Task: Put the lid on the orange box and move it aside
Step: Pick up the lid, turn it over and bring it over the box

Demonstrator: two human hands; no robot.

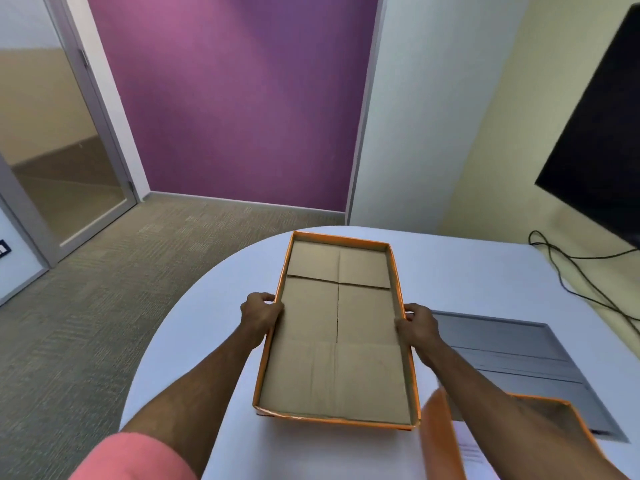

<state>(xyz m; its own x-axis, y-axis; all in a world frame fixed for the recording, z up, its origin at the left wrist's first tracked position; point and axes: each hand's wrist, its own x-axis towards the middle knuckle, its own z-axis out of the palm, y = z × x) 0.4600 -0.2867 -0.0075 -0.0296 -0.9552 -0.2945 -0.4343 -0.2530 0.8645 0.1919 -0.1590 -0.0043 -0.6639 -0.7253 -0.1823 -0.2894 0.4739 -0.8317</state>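
Note:
I hold a shallow orange lid (332, 341) over the white table, its brown cardboard inside facing up. My left hand (261, 315) grips its left long edge. On the opposite long edge, my right hand (417, 325) has the same kind of grip. The deeper orange box (440, 434) stands at the bottom right, partly hidden under my right forearm, with white paper showing inside it.
The rounded white table (214, 306) ends at the left over carpet. A grey inset panel (512, 355) lies in the tabletop to the right of the lid. Black cables (568, 265) run along the right wall below a dark screen (602, 143).

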